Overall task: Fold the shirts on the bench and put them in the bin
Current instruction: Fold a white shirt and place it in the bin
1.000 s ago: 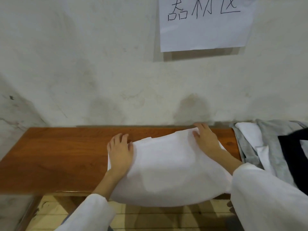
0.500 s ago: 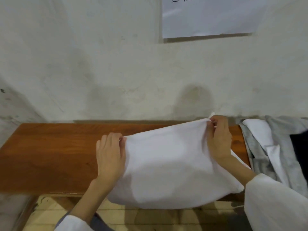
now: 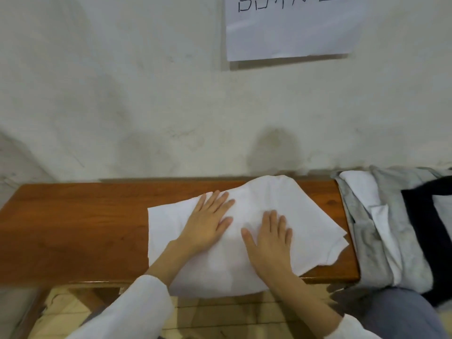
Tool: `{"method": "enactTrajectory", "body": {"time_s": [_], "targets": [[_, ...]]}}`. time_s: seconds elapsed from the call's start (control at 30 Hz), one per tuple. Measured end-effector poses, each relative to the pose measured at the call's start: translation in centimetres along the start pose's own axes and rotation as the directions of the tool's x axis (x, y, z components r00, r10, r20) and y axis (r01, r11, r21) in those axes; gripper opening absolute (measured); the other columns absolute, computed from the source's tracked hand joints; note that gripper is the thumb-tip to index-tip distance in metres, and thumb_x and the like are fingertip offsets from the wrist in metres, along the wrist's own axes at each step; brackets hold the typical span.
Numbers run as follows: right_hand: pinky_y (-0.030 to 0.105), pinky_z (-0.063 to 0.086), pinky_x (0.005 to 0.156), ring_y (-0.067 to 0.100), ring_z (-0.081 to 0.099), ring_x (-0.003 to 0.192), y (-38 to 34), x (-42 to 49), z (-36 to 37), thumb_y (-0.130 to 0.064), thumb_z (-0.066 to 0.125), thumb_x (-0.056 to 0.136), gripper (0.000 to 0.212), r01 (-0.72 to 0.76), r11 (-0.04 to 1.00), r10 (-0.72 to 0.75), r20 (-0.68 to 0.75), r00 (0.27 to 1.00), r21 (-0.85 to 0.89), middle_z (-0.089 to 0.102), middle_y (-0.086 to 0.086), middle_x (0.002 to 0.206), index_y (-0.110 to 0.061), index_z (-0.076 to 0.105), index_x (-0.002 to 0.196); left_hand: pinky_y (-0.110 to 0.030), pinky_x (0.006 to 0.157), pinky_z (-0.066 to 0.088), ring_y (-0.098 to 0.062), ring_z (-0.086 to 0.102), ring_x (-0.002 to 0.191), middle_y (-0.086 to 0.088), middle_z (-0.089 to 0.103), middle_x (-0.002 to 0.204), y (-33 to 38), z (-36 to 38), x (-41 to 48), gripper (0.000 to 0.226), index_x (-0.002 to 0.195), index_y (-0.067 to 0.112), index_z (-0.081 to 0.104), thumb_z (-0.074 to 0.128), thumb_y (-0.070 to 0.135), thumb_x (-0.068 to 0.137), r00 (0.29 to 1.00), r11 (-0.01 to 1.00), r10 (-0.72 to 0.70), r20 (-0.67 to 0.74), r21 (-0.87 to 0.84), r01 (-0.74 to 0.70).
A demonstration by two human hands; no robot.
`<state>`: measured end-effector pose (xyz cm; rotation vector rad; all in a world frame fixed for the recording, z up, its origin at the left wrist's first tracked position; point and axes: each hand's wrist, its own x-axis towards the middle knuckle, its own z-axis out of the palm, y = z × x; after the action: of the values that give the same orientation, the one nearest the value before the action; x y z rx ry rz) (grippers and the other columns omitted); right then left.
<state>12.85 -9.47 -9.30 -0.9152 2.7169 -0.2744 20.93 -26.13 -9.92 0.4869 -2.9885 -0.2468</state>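
White shirt [image 3: 281,199] now flat on bench [image 3: 73,228], L hand [image 3: 208,223] & R hand [image 3: 269,238] spread, pinch released

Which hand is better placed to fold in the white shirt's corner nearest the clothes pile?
Right hand, probably: it lies closer to that corner, while the left hand presses the white shirt farther away.

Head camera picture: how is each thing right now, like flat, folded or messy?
white shirt: partly folded, lying on the bench, front edge hanging over.
left hand: flat, pressing on the white shirt.
right hand: flat, pressing on the white shirt.
pile of clothes: unfolded, heaped at the bench's right end.
paper sign: hanging on the wall.
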Motion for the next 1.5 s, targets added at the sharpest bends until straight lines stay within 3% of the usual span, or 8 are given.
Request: {"method": "enactTrajectory", "body": {"time_s": [0.13,0.37,0.47,0.7,0.87,1.03,1.13,1.5], "targets": [[0.043,0.009,0.115,0.037,0.037,0.134,1.1,0.0,0.8,-0.063,0.01,0.093,0.078,0.119,0.989,-0.117,0.026,0.993,-0.082,0.036,0.016,0.149,-0.007,0.032,0.144,-0.041,0.11,0.014,-0.027,0.042,0.134,-0.005,0.047,0.144,1.1,1.1,-1.6,0.053,0.137,0.019,0.05,0.027,0.043,0.096,0.984,0.983,-0.178,0.004,0.038,0.178],[0.031,-0.017,0.115,0.009,-0.023,0.142,5.1,2.1,-3.5,-0.068,-0.002,0.086,0.077,0.685,0.714,-0.658,0.197,0.727,-0.145,-0.021,-0.012,0.154,-0.026,-0.01,0.149,-0.046,0.078,0.053,-0.032,0.064,0.096,-0.011,0.066,0.111,6.3,-0.1,-7.7,0.046,0.113,0.013,0.065,0.046,0.043,0.083,0.916,0.91,-0.399,-0.043,0.108,0.401],[0.025,-0.016,0.115,0.011,-0.015,0.145,5.6,1.5,-3.3,-0.069,-0.024,0.076,0.09,0.574,0.817,-0.571,0.073,0.818,-0.047,-0.016,-0.01,0.153,-0.02,-0.007,0.149,-0.045,0.078,0.052,-0.033,0.062,0.094,-0.014,0.065,0.105,5.8,-0.9,-6.5,0.035,0.105,0.012,0.065,0.055,0.038,0.083,0.916,0.909,-0.392,-0.086,0.117,0.4],[0.031,-0.017,0.112,0.012,-0.025,0.139,7.7,0.0,-1.9,-0.069,-0.025,0.07,0.095,0.241,0.97,-0.24,0.016,0.971,-0.045,-0.026,-0.004,0.153,-0.016,-0.017,0.148,-0.045,0.117,0.011,-0.023,0.022,0.144,-0.005,0.027,0.155,3.5,-0.8,-0.6,0.065,0.147,0.013,0.034,0.001,0.045,0.1,0.979,0.978,0.141,0.15,0.134,-0.161],[0.036,-0.019,0.113,0.01,-0.028,0.138,8.1,0.2,-2.1,-0.073,-0.031,0.066,0.09,0.345,0.931,-0.34,0.06,0.939,-0.12,-0.032,-0.009,0.146,-0.021,-0.027,0.14,-0.026,0.114,-0.017,-0.009,-0.015,0.145,0.007,-0.013,0.156,4.0,-0.1,-2.6,0.068,0.151,0.023,-0.002,-0.005,0.054,0.091,0.991,0.999,0.024,0.131,0.044,-0.029],[0.037,-0.019,0.113,0.014,-0.026,0.141,7.7,1.2,-3.1,-0.066,-0.034,0.07,0.081,0.583,0.793,-0.564,0.152,0.812,-0.174,-0.025,-0.012,0.151,-0.033,-0.019,0.143,-0.029,0.113,-0.012,-0.015,-0.005,0.147,0.006,-0.002,0.16,5.0,-0.1,-6.3,0.062,0.152,0.027,0.002,0.013,0.054,0.098,0.981,0.986,-0.165,0.105,0.029,0.162],[0.033,-0.02,0.113,0.013,-0.025,0.141,7.8,0.5,-3.3,-0.063,-0.024,0.078,0.074,0.639,0.74,-0.618,0.161,0.769,-0.211,-0.024,-0.013,0.15,-0.031,-0.016,0.144,-0.031,0.114,-0.008,-0.018,0.005,0.147,0.003,0.01,0.159,3.8,-1.2,-7.8,0.077,0.151,0.027,0.011,0.003,0.068,0.086,0.989,0.993,-0.1,0.108,0.071,0.093],[0.031,-0.02,0.111,0.009,-0.025,0.14,9.4,-2.7,-3.2,-0.078,0.018,0.084,0.096,0.585,0.774,-0.546,0.211,0.811,-0.243,-0.03,-0.011,0.149,-0.016,-0.031,0.138,-0.029,0.108,-0.024,-0.013,-0.025,0.141,0.004,-0.029,0.151,2.7,-1.7,-10.4,0.098,0.144,0.016,-0.023,0.021,0.077,0.082,0.97,0.994,0.029,0.241,0.098,-0.054]]}}
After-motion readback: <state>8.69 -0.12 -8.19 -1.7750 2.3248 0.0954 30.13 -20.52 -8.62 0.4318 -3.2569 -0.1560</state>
